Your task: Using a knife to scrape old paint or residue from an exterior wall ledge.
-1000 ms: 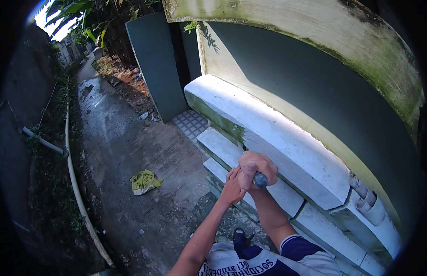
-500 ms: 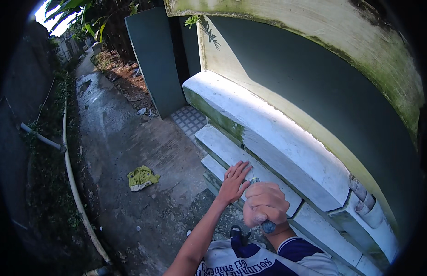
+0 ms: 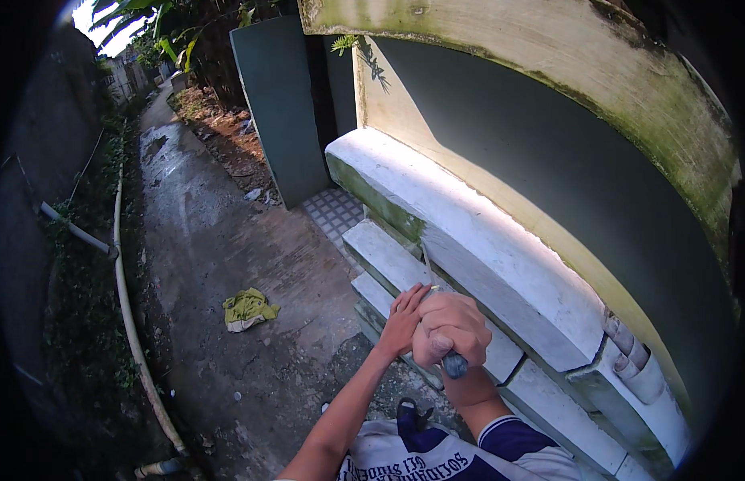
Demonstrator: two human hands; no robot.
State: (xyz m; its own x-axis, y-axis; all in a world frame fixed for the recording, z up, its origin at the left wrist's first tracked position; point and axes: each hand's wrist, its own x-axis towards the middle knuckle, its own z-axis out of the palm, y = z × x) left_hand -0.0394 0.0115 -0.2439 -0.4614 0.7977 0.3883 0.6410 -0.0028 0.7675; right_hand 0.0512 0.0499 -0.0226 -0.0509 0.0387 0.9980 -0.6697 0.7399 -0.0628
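My right hand [image 3: 453,327] is wrapped round the thick, dark blue-grey handle of a screwdriver [image 3: 455,366]. The tool's thin shaft points away from me, its far end at the mossy lower edge of the upper white ledge [image 3: 469,232]. Beside it, my left hand [image 3: 402,322] lies with fingers stretched over the lower white step [image 3: 384,247], its fingertips close to the front of the handle. Green moss stains the left end of the upper ledge. My right hand covers most of the handle.
A crumpled yellow-green cloth [image 3: 251,309] lies on the concrete path [image 3: 220,240] to the left. Beyond the ledge stands a dark green gate panel [image 3: 280,108]. Pipe stubs [image 3: 633,357] stick up at the right. A long pale pipe [image 3: 125,297] runs along the weedy left edge.
My right hand has shifted slightly left and away from me with the screwdriver, and more of its shaft shows against the ledge's edge. My left hand stays nearly in place.
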